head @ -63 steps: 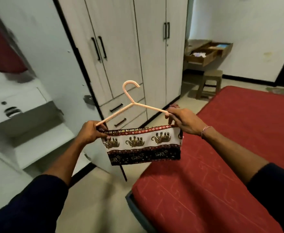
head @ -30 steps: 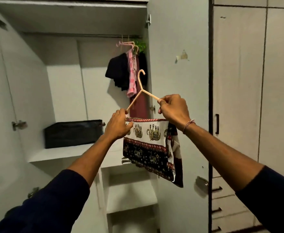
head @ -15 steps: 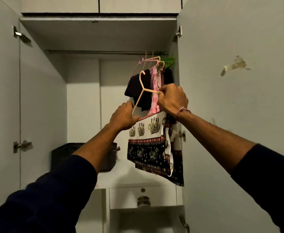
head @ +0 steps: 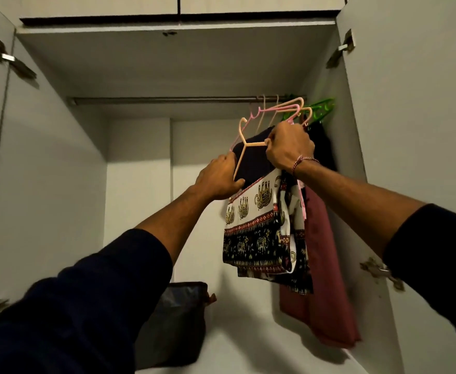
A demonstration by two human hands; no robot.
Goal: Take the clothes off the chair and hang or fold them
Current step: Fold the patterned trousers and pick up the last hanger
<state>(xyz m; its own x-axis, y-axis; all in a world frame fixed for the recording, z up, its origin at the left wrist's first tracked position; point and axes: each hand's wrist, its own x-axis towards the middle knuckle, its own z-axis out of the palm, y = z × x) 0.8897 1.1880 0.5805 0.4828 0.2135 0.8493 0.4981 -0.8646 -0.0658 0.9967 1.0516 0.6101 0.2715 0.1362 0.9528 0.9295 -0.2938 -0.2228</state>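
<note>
Gripping a peach hanger [head: 241,155] with elephant-print cloth [head: 256,225] inside the wardrobe [head: 59,163] — both hands' fingers [head: 271,143] clenched.

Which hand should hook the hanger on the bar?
Probably the right hand: it grips the hanger just beside its hook, nearest the rail. The left hand holds the lower end.
</note>
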